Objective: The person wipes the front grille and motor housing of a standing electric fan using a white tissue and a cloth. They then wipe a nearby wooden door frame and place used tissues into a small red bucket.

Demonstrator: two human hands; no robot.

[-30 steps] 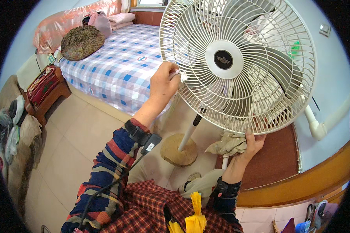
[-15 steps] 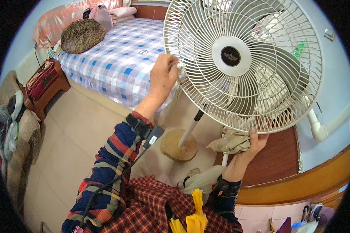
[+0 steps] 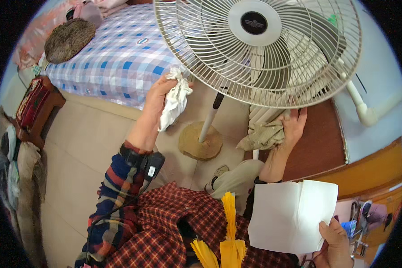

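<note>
A white standing fan point(image 3: 254, 44) with a round wire grille fills the upper right. My left hand point(image 3: 154, 100), lifted to the left of the fan, is closed round a crumpled white tissue point(image 3: 176, 102). Under the grille's lower rim, my right hand point(image 3: 294, 129) has its fingertips up at the rim and a beige cloth point(image 3: 265, 135) bunched against its fingers and palm. Another person's hand point(image 3: 337, 243) comes in at the lower right, holding a folded white sheet point(image 3: 292, 216) in front of my right sleeve.
The fan's pole meets a round base with a tan cover point(image 3: 201, 143) on the tiled floor. A bed with a blue checked sheet point(image 3: 129, 58) stands behind, a furry brown cushion point(image 3: 69, 40) on it. At left is a wooden stool point(image 3: 40, 107); white pipe point(image 3: 357, 98) runs along the right wall.
My left hand has come away from the grille's edge, and the white tissue in it now shows fully. The view has shifted. Another person's hand with a white sheet has appeared.
</note>
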